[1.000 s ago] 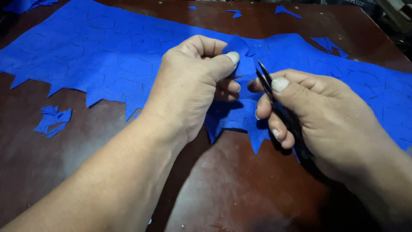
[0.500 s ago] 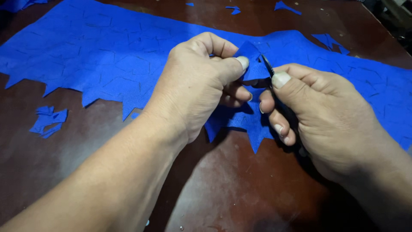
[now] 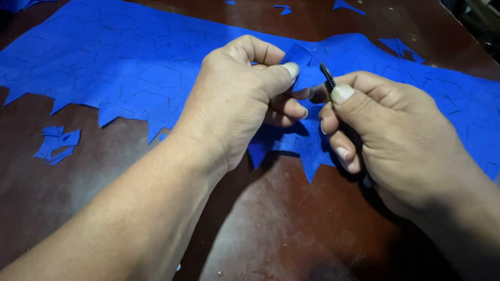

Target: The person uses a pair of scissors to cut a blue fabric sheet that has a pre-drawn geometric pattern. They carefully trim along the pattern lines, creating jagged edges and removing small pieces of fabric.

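The left hand pinches a small raised flap of the blue felt sheet, its grip closed on the cloth between thumb and forefinger. Just to the right of that grip, the right hand is clamped on a slim black cutting tool, whose tip pokes up beside the pinched flap, touching or nearly touching it. The sheet lies flat on the dark brown table, its near edge jagged. Well left of the grips lie a few blue felt scraps; more scraps sit beyond them.
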